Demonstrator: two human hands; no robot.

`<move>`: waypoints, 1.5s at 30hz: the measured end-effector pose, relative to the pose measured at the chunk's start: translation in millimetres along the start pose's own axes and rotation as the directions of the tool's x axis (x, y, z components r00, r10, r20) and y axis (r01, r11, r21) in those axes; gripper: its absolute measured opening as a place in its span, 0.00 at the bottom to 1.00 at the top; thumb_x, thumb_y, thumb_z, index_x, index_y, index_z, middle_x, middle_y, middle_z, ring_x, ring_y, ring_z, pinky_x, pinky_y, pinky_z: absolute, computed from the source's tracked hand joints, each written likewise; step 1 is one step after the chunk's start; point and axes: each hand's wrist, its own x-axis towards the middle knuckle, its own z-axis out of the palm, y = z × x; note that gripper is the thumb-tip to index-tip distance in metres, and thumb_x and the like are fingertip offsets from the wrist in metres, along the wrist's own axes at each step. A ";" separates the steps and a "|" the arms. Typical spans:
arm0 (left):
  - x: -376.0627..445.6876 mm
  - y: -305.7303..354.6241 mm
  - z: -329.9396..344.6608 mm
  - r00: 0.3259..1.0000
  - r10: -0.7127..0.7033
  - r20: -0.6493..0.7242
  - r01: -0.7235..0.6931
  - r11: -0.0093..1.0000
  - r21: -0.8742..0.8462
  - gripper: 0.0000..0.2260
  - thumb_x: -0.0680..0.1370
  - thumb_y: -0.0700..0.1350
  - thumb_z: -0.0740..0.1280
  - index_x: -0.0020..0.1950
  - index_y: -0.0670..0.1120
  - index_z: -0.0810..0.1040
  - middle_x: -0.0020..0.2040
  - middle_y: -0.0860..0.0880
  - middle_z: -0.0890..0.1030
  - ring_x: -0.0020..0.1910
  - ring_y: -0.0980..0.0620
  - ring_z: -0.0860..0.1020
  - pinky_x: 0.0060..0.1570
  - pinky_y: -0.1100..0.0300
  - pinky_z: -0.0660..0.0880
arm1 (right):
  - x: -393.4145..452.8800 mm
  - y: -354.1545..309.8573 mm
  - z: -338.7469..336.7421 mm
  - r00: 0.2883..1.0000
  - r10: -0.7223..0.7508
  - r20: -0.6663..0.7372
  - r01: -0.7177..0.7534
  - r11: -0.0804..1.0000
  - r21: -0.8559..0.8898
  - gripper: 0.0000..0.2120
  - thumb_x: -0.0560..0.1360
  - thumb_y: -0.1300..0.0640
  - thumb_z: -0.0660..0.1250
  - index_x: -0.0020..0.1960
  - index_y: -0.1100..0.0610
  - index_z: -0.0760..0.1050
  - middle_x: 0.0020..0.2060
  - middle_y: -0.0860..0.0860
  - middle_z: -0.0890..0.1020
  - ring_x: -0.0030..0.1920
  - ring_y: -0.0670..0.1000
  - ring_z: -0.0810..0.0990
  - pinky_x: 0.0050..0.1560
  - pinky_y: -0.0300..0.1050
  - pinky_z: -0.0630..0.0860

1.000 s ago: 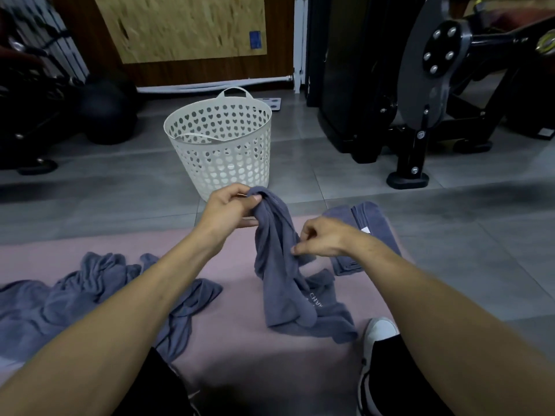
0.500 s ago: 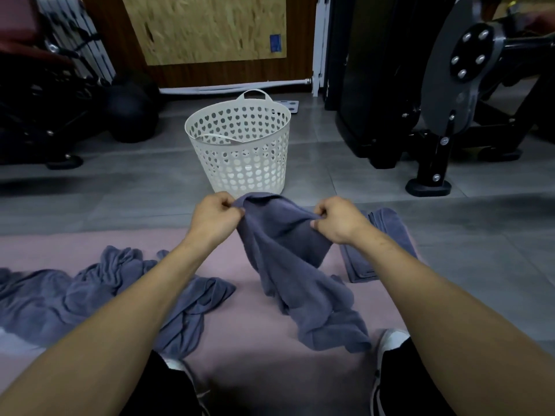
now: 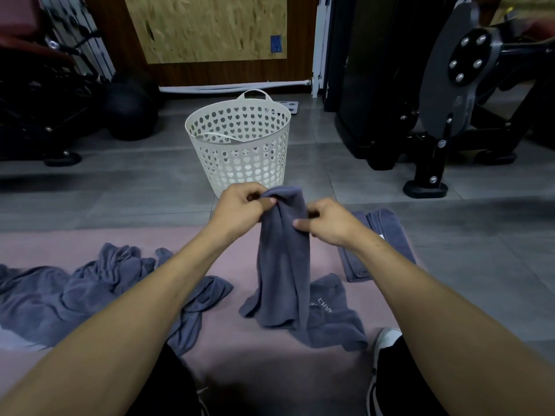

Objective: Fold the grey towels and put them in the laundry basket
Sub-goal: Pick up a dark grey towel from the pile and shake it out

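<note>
A grey towel (image 3: pixel 283 265) hangs bunched in front of me, its lower end trailing on the pink mat (image 3: pixel 126 238). My left hand (image 3: pixel 240 207) pinches its top edge. My right hand (image 3: pixel 326 223) grips the same towel a little lower on its right side. A folded grey towel (image 3: pixel 387 235) lies on the mat's right edge, partly behind my right forearm. A crumpled heap of grey towels (image 3: pixel 75 292) lies on the left of the mat. The white laundry basket (image 3: pixel 240 145) with heart-shaped holes stands on the tiled floor just beyond my hands.
A black gym machine (image 3: pixel 435 115) stands at the right rear, its foot near the basket. Dark equipment and a black ball (image 3: pixel 129 115) fill the left rear. My white shoe (image 3: pixel 386 337) rests on the mat's right front.
My hands have come closer together, so the towel that was spread between them now hangs as a narrow bunch. The right hand has slid lower along its edge.
</note>
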 end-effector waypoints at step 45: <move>-7.4 -0.5 -32.2 0.895 -0.345 -0.282 0.188 0.866 -0.463 0.03 0.75 0.39 0.71 0.42 0.45 0.81 0.39 0.46 0.83 0.40 0.49 0.81 0.42 0.59 0.79 | -9.4 -18.5 36.7 0.993 0.092 0.073 -0.074 0.973 -0.217 0.31 0.59 0.32 0.75 0.51 0.53 0.76 0.44 0.47 0.81 0.45 0.48 0.80 0.48 0.48 0.79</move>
